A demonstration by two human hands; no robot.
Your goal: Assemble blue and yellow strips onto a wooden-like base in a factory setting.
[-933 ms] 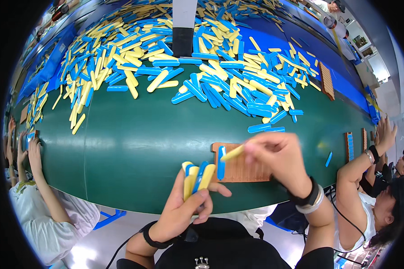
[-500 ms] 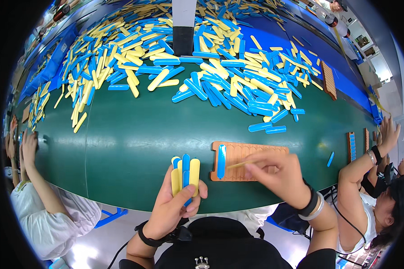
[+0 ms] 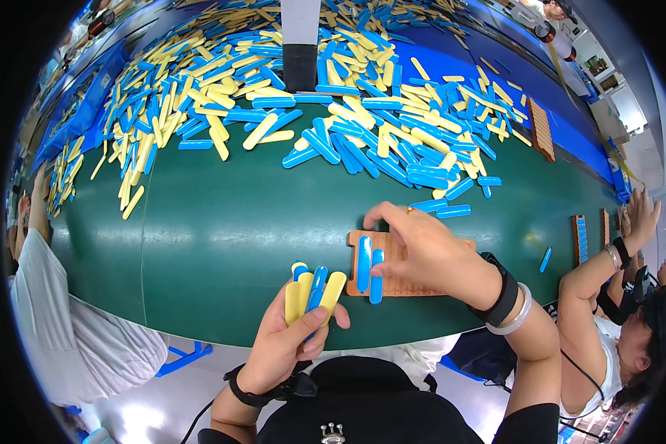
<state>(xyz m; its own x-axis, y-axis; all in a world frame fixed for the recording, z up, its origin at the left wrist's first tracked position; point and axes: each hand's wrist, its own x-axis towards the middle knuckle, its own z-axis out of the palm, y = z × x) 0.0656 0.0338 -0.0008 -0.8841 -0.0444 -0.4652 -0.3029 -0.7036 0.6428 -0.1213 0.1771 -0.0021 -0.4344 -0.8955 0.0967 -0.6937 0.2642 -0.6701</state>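
My left hand is closed around a fanned bundle of flat, round-ended strips, some showing yellow and some blue. To its right lies an orange-brown slotted tray. One blue strip sits in the leftmost part of the tray. Beside it, a second blue strip lies slightly lower, its near end poking past the tray's front edge. My right hand arches over the tray, its thumb touching that second strip and its index finger curled apart above. The hand hides much of the tray's slots.
A large heap of loose blue and yellow strips spreads over the far side of the green table. A grey post rises from it. Slotted trays and a single strip lie right. People sit on both sides.
My right hand has moved left and turned over the tray. The strip it pinched now lies beside the first one, blue side up. The bundle in my left hand is tilted and more fanned.
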